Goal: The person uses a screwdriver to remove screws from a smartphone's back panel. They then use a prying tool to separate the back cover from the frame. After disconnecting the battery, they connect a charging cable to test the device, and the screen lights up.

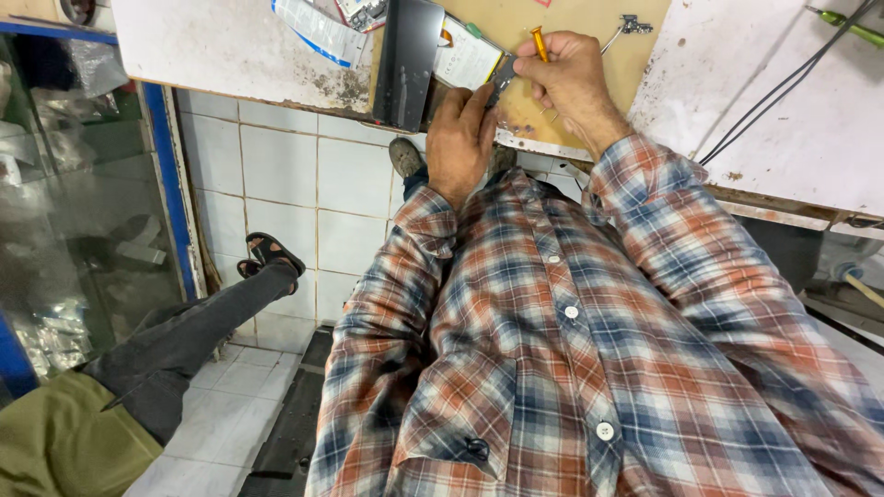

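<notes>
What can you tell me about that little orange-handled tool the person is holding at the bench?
The small screwdriver has a slim orange-yellow handle, likely metal, with a ridged top end. Only the handle shows; its shaft and tip are hidden behind the fingers. It stands nearly upright, leaning slightly, pinched in the grip of the right hand above the tan board on the workbench. The left hand rests beside it, steadying a small dark part under the tool.

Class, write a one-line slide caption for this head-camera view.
Left hand steadies a small dark part on the workbench while the right hand holds an orange-handled screwdriver over it.
</notes>
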